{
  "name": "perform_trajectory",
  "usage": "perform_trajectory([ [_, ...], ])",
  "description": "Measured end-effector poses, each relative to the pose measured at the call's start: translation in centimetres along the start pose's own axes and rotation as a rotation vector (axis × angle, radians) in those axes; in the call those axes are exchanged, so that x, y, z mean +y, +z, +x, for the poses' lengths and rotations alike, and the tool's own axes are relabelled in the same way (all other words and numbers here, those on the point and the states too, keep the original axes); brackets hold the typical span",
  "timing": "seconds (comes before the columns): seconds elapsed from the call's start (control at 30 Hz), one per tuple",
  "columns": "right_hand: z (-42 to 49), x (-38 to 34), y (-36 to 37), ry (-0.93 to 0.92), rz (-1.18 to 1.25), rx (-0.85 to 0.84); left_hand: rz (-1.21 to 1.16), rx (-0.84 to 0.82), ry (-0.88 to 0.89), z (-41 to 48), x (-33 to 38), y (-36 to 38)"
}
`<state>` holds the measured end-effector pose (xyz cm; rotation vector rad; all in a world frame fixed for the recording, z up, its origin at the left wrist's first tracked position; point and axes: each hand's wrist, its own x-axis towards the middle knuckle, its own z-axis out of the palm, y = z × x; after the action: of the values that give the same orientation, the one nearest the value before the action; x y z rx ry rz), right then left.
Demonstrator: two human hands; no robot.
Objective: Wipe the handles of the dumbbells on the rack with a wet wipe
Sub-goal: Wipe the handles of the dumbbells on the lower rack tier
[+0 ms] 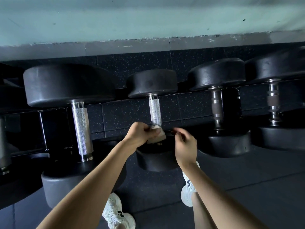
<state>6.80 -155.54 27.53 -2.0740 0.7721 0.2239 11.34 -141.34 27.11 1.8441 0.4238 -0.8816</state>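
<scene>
At the near end of the middle dumbbell's knurled handle [155,112], the left hand [142,135] fingers pinch a folded wet wipe [156,134] against the metal; the right hand [185,146] hangs just beside, fingers loosely curled, holding nothing. Judged step: wiping this handle. Next stroke should run toward the far head [152,83]. Rack [43,129] rails and neighbouring handles stand apart, leaving open room on both sides.
</scene>
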Motion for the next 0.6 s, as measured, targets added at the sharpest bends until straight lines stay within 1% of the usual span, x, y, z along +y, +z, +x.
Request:
perform_trajectory([
  [0.13, 0.1, 0.0, 0.0, 0.001, 0.032, -0.002, -0.436, 0.145, -0.031, 1.1, 2.8, -0.3],
  [0.2, 0.0, -0.1, -0.1, 0.015, 0.026, -0.025, -0.566, 0.180, -0.008, 2.4, 4.2, -1.1],
  [0.27, 0.0, -0.1, -0.2, 0.007, 0.030, -0.032, -0.623, 0.216, 0.029, 3.4, 4.7, -1.4],
  [0.4, 0.1, 0.0, -0.1, 0.014, 0.043, -0.021, -0.507, 0.307, 0.085, 3.1, 3.9, -0.4],
  [0.47, 0.1, -0.1, -0.1, 0.015, 0.049, -0.023, -0.450, 0.309, 0.095, 2.7, 3.5, -0.2],
  [0.6, 0.1, -0.3, -0.1, -0.017, 0.040, -0.025, -0.154, 0.294, 0.130, 1.4, 2.2, 0.3],
])
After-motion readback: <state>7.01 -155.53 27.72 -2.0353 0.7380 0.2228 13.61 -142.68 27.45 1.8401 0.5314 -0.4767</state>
